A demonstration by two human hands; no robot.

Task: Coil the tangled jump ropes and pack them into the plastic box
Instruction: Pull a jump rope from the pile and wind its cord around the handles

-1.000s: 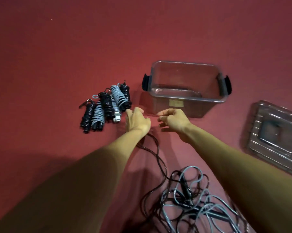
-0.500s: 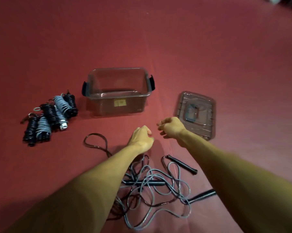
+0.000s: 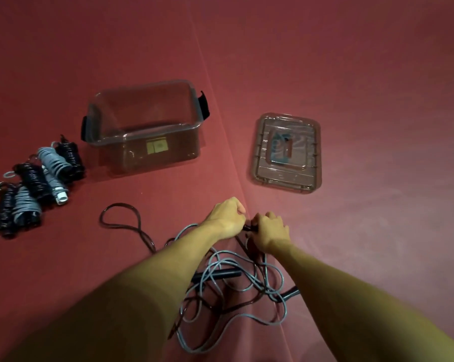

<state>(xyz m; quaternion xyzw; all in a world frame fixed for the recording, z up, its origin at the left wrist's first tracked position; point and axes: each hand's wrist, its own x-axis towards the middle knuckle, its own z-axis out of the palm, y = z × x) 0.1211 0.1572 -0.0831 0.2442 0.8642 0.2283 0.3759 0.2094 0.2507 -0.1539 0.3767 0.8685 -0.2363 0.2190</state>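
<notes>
Gripping, seemingly, one rope handle (image 3: 248, 227)

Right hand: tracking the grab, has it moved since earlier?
Yes. The right hand drew back toward the person, away from the lid, onto the tangled ropes.

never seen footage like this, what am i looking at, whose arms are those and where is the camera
No machine here: a person wears a wide-angle camera on the head, so you look down along their own two bare arms. The left hand and right hand meet over a black handle of a jump rope, and both seem to grip it. Nearer the person lies a tangle of grey and dark ropes on the red floor. To the left sit ropes already coiled. Farther off stands an open clear plastic box, which looks empty, with its lid flat on the floor to its right.
</notes>
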